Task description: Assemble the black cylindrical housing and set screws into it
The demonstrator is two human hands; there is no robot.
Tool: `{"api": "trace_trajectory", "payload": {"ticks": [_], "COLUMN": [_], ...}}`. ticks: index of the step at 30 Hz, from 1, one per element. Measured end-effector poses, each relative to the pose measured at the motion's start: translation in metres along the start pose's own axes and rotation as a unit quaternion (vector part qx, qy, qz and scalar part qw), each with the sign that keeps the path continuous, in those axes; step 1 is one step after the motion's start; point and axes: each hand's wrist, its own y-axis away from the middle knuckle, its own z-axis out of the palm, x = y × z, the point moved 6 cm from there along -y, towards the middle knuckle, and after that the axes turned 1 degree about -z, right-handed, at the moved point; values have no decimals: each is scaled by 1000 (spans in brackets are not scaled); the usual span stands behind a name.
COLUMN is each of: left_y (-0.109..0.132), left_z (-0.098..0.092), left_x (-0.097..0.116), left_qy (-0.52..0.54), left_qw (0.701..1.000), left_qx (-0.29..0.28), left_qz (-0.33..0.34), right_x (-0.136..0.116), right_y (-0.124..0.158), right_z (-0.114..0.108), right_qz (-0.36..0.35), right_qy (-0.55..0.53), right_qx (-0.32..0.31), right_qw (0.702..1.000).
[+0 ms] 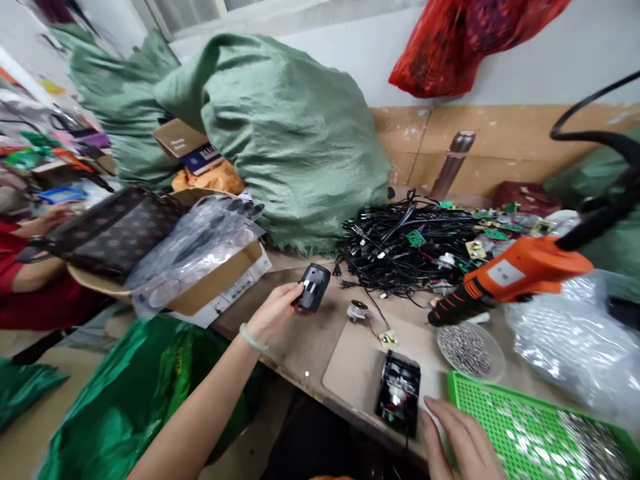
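Left hand point(273, 313): fingers closed around a black plastic charger housing point(315, 287) with metal prongs, held over the desk point(300, 347). Right hand point(460, 440): open, fingers spread, at the desk's near edge, just beside a green perforated plastic tray point(500, 407) of loose metal parts.

Between the hands: an opened black device casing point(399, 393) showing wiring, on a beige cardboard pad point(350, 380); a small motor with red leads point(357, 310); a glass dish of metal bits point(467, 350).

Further along the desk: a tangle of black cables point(400, 247), green circuit boards point(415, 238), and an orange power tool point(515, 280) hanging above them.

Room: green woven sacks point(280, 133), a red plastic bag point(475, 40) against the wall, and a co-worker's red sleeve point(30, 280) at far left.
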Motion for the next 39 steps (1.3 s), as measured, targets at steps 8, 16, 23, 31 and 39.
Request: {"api": "trace_trajectory", "payload": {"ticks": [8,16,23,31,39], "left_y": [124,181,164,117,115], "left_z": [112,160,145,136,162], "left_x": [11,31,29,-8,-14], "left_qy": [406,335,141,99,109], "left_qw": [852,835,931,982,975], "left_qx": [-290,-405,-335,-161,-194], "left_qz": [-161,-162,-39,-19,22], "right_x": [-36,-44,-2,8,8], "right_y": [-38,-2,39,31,12], "right_z": [-10,-32,-60,-36,-3], "right_qz": [86,120,228,217,190], "right_qy": [-95,-112,-137,-133,-140], "right_qx": [-82,-264,-184,-219,-288], "right_qw": [988,950,946,942,928]}}
